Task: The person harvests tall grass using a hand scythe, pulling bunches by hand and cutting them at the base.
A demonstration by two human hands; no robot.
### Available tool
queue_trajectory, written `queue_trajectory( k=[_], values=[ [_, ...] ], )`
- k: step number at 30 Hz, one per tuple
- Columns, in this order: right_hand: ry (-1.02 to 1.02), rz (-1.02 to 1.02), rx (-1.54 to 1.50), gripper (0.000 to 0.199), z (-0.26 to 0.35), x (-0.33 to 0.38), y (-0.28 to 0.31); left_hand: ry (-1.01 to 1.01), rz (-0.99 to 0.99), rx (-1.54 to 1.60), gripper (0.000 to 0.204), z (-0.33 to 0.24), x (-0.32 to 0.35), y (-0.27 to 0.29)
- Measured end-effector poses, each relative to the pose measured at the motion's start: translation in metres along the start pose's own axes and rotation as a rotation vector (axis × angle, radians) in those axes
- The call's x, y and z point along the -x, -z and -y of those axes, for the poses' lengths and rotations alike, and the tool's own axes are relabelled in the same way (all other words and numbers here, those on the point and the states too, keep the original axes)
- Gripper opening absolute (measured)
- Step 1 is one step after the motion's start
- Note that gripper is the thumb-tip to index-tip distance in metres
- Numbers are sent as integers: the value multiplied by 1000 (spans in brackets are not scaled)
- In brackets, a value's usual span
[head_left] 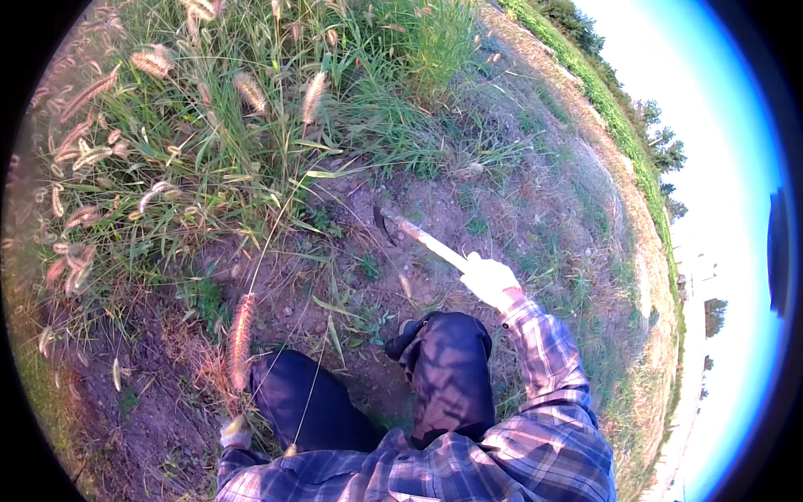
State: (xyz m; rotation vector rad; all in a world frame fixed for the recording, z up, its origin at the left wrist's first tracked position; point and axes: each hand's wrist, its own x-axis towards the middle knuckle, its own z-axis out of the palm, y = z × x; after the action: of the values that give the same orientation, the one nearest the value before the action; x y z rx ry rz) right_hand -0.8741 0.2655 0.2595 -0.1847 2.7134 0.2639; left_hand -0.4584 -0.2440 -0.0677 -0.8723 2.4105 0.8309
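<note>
My right hand (pixel 492 279), in a white glove, grips the pale handle of a sickle (pixel 439 248). The sickle's short dark blade (pixel 381 221) is at the far end of the handle, over bare soil by the edge of the tall grass (pixel 276 142). Down at the lower left, my left hand (pixel 236 432) is low beside my left knee, also in a light glove. Its fingers are too small and hidden to make out. Just above it hangs a reddish foxtail seed head (pixel 241 343) close to the camera.
Dense grass with several foxtail heads (pixel 313 97) fills the upper left. My bent knees (pixel 452 360) in dark trousers frame the ground before me. Dry, sparse weeds (pixel 577 243) cover the soil on the right. A green crop strip (pixel 615 117) and trees (pixel 665 151) lie beyond.
</note>
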Motion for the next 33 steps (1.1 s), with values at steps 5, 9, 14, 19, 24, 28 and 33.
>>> queue_trajectory(
  k=[5,9,14,19,24,28,33],
  values=[
    [15,-192,-524,42,-26,-27,-25,62,-104,-65,44,13,6,5],
    [-96,87,-1373,44,-35,-28,-111,90,-242,-77,43,37,12,-9],
    [21,356,-704,26,-68,-42,-287,233,-229,-71,47,-42,43,12],
    [-43,600,-1461,14,-20,-188,-286,259,-585,-267,52,-105,105,64],
    [-204,330,-1682,27,-8,-251,-251,108,-806,-499,60,-105,129,125],
    [-181,-7,-1532,21,-25,-212,-258,226,-648,-764,50,-147,145,186],
    [-106,117,-1372,21,-61,-135,-259,228,-154,-809,30,-235,115,208]
  ],
)
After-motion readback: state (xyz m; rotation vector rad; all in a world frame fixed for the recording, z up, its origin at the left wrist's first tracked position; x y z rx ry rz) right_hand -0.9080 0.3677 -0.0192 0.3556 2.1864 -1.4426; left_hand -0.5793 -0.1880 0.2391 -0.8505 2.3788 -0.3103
